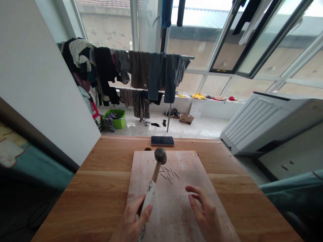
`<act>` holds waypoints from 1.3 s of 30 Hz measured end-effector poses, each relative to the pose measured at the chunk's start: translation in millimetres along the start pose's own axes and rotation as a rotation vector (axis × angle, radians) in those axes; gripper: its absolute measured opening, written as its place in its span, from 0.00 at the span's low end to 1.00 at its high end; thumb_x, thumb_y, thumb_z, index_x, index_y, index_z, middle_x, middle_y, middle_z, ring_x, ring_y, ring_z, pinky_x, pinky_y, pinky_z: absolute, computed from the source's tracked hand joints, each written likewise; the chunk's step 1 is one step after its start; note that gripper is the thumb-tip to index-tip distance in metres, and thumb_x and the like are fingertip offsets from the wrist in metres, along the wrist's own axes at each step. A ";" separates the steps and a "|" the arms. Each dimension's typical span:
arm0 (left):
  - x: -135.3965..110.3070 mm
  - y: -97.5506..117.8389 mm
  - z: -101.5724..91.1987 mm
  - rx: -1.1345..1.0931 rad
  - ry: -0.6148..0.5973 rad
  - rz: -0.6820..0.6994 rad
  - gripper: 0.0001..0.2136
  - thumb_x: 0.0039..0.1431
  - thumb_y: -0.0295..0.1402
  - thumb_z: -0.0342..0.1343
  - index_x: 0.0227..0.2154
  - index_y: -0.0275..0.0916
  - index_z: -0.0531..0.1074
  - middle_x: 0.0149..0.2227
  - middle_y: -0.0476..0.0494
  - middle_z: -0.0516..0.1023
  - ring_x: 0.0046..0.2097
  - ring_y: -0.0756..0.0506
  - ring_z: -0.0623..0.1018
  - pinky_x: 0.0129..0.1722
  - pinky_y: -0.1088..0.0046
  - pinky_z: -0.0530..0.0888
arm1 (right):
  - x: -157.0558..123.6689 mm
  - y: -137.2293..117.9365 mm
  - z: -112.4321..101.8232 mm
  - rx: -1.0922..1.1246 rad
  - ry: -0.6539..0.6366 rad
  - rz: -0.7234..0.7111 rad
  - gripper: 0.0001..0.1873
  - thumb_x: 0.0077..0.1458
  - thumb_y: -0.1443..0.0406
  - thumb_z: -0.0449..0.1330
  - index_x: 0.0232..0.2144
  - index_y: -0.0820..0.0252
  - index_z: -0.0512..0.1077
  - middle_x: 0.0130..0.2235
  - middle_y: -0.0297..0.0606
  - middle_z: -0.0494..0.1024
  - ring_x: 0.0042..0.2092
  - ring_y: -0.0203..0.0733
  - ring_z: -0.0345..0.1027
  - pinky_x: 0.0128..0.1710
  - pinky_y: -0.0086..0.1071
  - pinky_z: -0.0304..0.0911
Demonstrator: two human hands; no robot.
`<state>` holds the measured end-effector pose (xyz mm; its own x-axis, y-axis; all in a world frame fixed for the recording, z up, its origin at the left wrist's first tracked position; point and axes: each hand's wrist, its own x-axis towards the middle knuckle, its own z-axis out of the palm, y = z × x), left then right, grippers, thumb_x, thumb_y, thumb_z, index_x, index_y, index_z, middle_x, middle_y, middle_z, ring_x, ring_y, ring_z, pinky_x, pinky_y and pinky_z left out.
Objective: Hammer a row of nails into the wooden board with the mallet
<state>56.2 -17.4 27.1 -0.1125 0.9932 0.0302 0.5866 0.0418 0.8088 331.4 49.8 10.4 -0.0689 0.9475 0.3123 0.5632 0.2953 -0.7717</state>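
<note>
My left hand (133,220) is wrapped round the wooden handle of a hammer (155,171), whose dark round head points away from me above a pale wooden board (176,208). Several loose nails (169,173) lie on the board just right of the hammer's shaft. My right hand (203,210) hovers over the board nearer to me than the nails, fingers spread and curved, holding nothing. The board lies on a brown wooden table (101,188).
A dark phone (162,140) lies flat at the table's far edge. Beyond stand a rack of hanging clothes (141,74), a green basket (114,118), a white slatted cabinet (267,117) on the right and large windows.
</note>
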 end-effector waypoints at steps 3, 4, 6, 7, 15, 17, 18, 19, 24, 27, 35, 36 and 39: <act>-5.1 -13.9 -25.2 -0.036 0.011 -0.067 0.21 0.64 0.52 0.51 0.47 0.44 0.78 0.32 0.45 0.81 0.35 0.44 0.81 0.35 0.74 0.79 | 12.4 -16.6 18.3 -0.006 -0.124 -0.099 0.11 0.65 0.64 0.53 0.44 0.55 0.74 0.43 0.41 0.80 0.40 0.43 0.78 0.41 0.33 0.75; -4.8 -14.3 -31.0 -0.055 -0.025 -0.090 0.21 0.64 0.53 0.50 0.45 0.44 0.78 0.29 0.46 0.80 0.33 0.45 0.80 0.33 0.75 0.78 | 18.4 -23.3 23.7 -0.019 -0.177 -0.139 0.12 0.65 0.65 0.52 0.45 0.54 0.74 0.43 0.41 0.80 0.40 0.42 0.77 0.41 0.33 0.74; -2.8 -12.6 -37.9 -0.089 -0.115 -0.146 0.21 0.66 0.52 0.48 0.42 0.41 0.78 0.25 0.49 0.77 0.27 0.47 0.78 0.29 0.76 0.76 | 33.8 -37.1 32.3 -0.075 -0.282 -0.236 0.13 0.65 0.68 0.51 0.46 0.54 0.74 0.44 0.41 0.78 0.42 0.43 0.76 0.44 0.35 0.73; -1.8 -11.9 -39.2 -0.098 -0.155 -0.170 0.22 0.66 0.52 0.47 0.42 0.40 0.78 0.24 0.49 0.76 0.24 0.48 0.77 0.27 0.77 0.75 | 43.2 -43.8 35.4 -0.122 -0.332 -0.291 0.14 0.64 0.69 0.52 0.47 0.54 0.73 0.44 0.41 0.77 0.44 0.44 0.75 0.46 0.36 0.73; 1.8 -34.9 -41.1 0.030 0.024 -0.064 0.19 0.66 0.44 0.50 0.53 0.44 0.75 0.46 0.43 0.83 0.49 0.40 0.82 0.48 0.68 0.78 | 117.9 -78.9 56.2 -0.639 -0.653 -0.494 0.11 0.56 0.74 0.57 0.40 0.61 0.75 0.42 0.46 0.78 0.45 0.51 0.71 0.45 0.38 0.67; 4.8 -39.0 -44.7 0.062 0.059 -0.050 0.18 0.66 0.44 0.49 0.49 0.43 0.77 0.45 0.42 0.84 0.49 0.41 0.83 0.48 0.69 0.79 | 128.2 -81.6 65.2 -0.656 -0.699 -0.490 0.10 0.55 0.76 0.57 0.36 0.62 0.76 0.38 0.47 0.80 0.42 0.50 0.72 0.43 0.36 0.65; 6.5 -39.5 -46.8 0.069 0.064 -0.048 0.17 0.66 0.44 0.49 0.48 0.43 0.77 0.44 0.43 0.84 0.47 0.41 0.83 0.46 0.71 0.79 | 132.5 -82.1 69.3 -0.645 -0.705 -0.483 0.10 0.54 0.77 0.57 0.34 0.62 0.76 0.36 0.46 0.80 0.40 0.49 0.73 0.41 0.35 0.64; 8.1 -39.3 -48.8 0.072 0.064 -0.045 0.17 0.66 0.44 0.49 0.46 0.43 0.78 0.44 0.43 0.84 0.46 0.42 0.84 0.45 0.72 0.79 | 136.8 -82.2 72.7 -0.626 -0.701 -0.474 0.10 0.53 0.77 0.57 0.33 0.62 0.76 0.35 0.46 0.80 0.39 0.47 0.73 0.40 0.34 0.63; 7.2 -40.0 -53.1 0.057 0.069 -0.027 0.15 0.66 0.44 0.51 0.47 0.44 0.78 0.45 0.45 0.84 0.45 0.44 0.84 0.44 0.77 0.79 | 162.8 -76.2 78.3 -0.461 -0.651 -0.420 0.10 0.49 0.76 0.59 0.33 0.61 0.74 0.35 0.39 0.80 0.35 0.41 0.72 0.35 0.30 0.60; 2.1 -52.2 -50.2 0.061 0.158 -0.011 0.16 0.65 0.44 0.53 0.47 0.43 0.79 0.45 0.46 0.85 0.46 0.43 0.84 0.46 0.77 0.79 | 176.5 -69.6 80.7 -0.351 -0.612 -0.389 0.11 0.50 0.76 0.57 0.37 0.62 0.72 0.33 0.36 0.78 0.34 0.37 0.70 0.33 0.27 0.59; 6.1 -68.4 -47.4 0.083 0.276 -0.024 0.18 0.63 0.45 0.54 0.46 0.41 0.81 0.45 0.46 0.85 0.47 0.43 0.84 0.45 0.79 0.79 | 176.0 -68.4 106.7 -0.168 -0.679 -0.430 0.17 0.48 0.80 0.58 0.38 0.60 0.73 0.34 0.35 0.78 0.35 0.37 0.69 0.36 0.27 0.60; 7.4 -65.9 -47.9 0.077 0.260 -0.031 0.18 0.63 0.45 0.55 0.46 0.41 0.80 0.45 0.46 0.85 0.47 0.43 0.84 0.45 0.79 0.78 | 175.2 -69.4 109.2 -0.160 -0.678 -0.436 0.16 0.48 0.81 0.57 0.37 0.61 0.73 0.35 0.36 0.78 0.36 0.38 0.69 0.37 0.28 0.60; 9.3 -59.7 -48.9 0.074 0.263 -0.035 0.17 0.61 0.45 0.56 0.45 0.41 0.81 0.43 0.46 0.85 0.45 0.43 0.85 0.44 0.79 0.79 | 174.8 -70.8 115.0 -0.143 -0.676 -0.444 0.16 0.48 0.82 0.56 0.34 0.61 0.74 0.35 0.39 0.78 0.37 0.40 0.70 0.38 0.29 0.60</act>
<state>-19.0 -15.9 7.8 -0.3326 0.9290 0.1623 0.6344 0.0930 0.7674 184.8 208.6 55.9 -0.7655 0.6291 0.1354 0.4634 0.6849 -0.5623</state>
